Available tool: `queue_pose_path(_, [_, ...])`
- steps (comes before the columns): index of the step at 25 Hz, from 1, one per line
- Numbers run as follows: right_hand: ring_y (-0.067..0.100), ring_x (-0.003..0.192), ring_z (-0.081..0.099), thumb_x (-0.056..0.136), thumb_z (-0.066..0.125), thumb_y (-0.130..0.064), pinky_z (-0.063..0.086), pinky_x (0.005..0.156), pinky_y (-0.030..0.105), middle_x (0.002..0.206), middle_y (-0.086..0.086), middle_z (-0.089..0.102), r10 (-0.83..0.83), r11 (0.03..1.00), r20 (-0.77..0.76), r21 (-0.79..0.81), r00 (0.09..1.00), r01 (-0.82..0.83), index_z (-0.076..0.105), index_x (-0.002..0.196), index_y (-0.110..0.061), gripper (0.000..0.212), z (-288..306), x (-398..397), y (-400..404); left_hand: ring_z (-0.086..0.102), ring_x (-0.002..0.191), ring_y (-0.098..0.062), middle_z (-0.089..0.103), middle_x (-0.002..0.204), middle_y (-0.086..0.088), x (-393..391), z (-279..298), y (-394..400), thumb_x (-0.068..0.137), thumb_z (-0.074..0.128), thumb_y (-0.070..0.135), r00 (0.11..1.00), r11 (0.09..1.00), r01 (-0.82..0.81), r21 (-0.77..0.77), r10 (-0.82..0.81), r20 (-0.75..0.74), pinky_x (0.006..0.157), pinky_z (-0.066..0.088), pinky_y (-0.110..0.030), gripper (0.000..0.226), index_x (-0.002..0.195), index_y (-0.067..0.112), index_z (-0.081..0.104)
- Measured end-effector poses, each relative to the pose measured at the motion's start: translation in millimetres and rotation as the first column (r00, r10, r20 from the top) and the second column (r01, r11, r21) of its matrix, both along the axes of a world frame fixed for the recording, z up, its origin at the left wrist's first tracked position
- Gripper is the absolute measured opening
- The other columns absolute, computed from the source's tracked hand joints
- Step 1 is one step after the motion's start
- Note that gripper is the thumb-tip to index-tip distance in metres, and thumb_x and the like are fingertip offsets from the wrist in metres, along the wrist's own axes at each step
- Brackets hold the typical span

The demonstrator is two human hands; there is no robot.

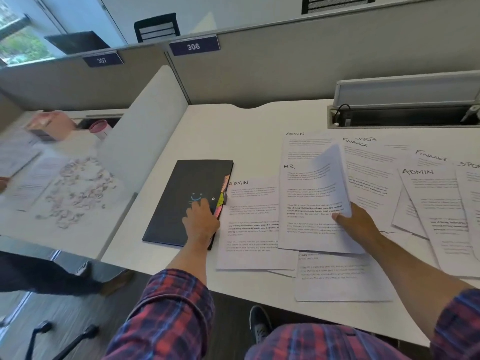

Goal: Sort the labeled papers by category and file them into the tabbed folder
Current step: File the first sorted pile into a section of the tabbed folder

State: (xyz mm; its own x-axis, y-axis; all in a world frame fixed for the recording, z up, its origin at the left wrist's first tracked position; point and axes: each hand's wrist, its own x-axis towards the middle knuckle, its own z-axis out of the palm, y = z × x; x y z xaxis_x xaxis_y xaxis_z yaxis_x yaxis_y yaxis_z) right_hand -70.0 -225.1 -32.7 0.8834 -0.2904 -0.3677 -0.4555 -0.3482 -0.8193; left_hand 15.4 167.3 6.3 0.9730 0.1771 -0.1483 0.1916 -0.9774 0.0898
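Note:
A black tabbed folder (181,201) lies shut on the white desk, coloured tabs along its right edge. My left hand (201,220) rests on its lower right corner with the fingers spread flat. My right hand (357,220) pinches the right edge of a sheet headed HR (306,203), whose upper right corner curls up off the desk. Beside the folder lies a sheet headed ADMIN (249,222). Further sheets marked ADMIN (304,144), FINANCE (368,172) and ADMIN (436,203) overlap to the right. One unlabeled sheet (342,279) sits near the front edge.
A white divider panel (140,131) separates this desk from the left desk, which carries papers, scattered scraps (78,188) and a pink cup (100,128). An open cable tray (402,115) runs along the back right. A person's legs (46,271) stand at the left.

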Motion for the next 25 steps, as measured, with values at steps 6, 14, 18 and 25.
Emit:
queue_pose_path(6, [0.033, 0.124, 0.055, 0.098, 0.063, -0.025, 0.043, 0.108, 0.047, 0.137, 0.011, 0.059, 0.005, 1.000, -0.008, -0.012, 1.000, -0.005, 0.049, 0.142, -0.012, 0.048, -0.4, -1.1, 0.1, 0.059, 0.104, -0.038, 0.055, 0.121, -0.017, -1.4, 14.6, -1.4, 0.094, 0.057, 0.020, 0.985, 0.985, 0.154, 0.082, -0.160, 0.068, 0.078, 0.053, -0.047, 0.052, 0.140, 0.020, 0.033])
queue_pose_path(14, [0.035, 0.123, 0.055, 0.098, 0.063, -0.027, 0.043, 0.107, 0.050, 0.137, 0.012, 0.060, 0.018, 1.000, -0.010, -0.005, 1.000, -0.018, 0.049, 0.142, -0.013, 0.049, -0.5, -2.4, -1.2, 0.063, 0.098, -0.034, 0.065, 0.109, -0.013, 17.6, 47.6, 6.8, 0.088, 0.053, 0.006, 0.988, 0.994, 0.065, 0.083, -0.076, 0.138, 0.075, 0.053, -0.040, 0.024, 0.111, 0.006, 0.059])
queue_pose_path(18, [0.034, 0.122, 0.056, 0.097, 0.064, -0.027, 0.044, 0.102, 0.044, 0.135, 0.012, 0.061, 0.016, 1.000, -0.001, -0.008, 1.000, -0.016, 0.050, 0.141, -0.013, 0.048, -1.3, -2.2, -0.9, 0.060, 0.108, -0.034, 0.060, 0.121, -0.012, 17.7, 56.4, 7.1, 0.088, 0.066, 0.026, 0.984, 0.998, 0.056, -0.013, -0.053, 0.168, 0.082, 0.051, -0.041, 0.043, 0.125, 0.006, 0.055])
queue_pose_path(25, [0.034, 0.121, 0.056, 0.097, 0.064, -0.026, 0.043, 0.101, 0.042, 0.136, 0.012, 0.061, 0.009, 1.000, 0.005, -0.001, 1.000, -0.009, 0.051, 0.141, -0.013, 0.048, -2.5, -2.2, -1.4, 0.054, 0.115, -0.035, 0.044, 0.137, -0.011, 10.2, 42.6, 2.6, 0.083, 0.069, 0.013, 0.991, 0.994, 0.109, 0.012, -0.110, 0.081, 0.084, 0.052, -0.043, 0.065, 0.139, 0.008, 0.037])
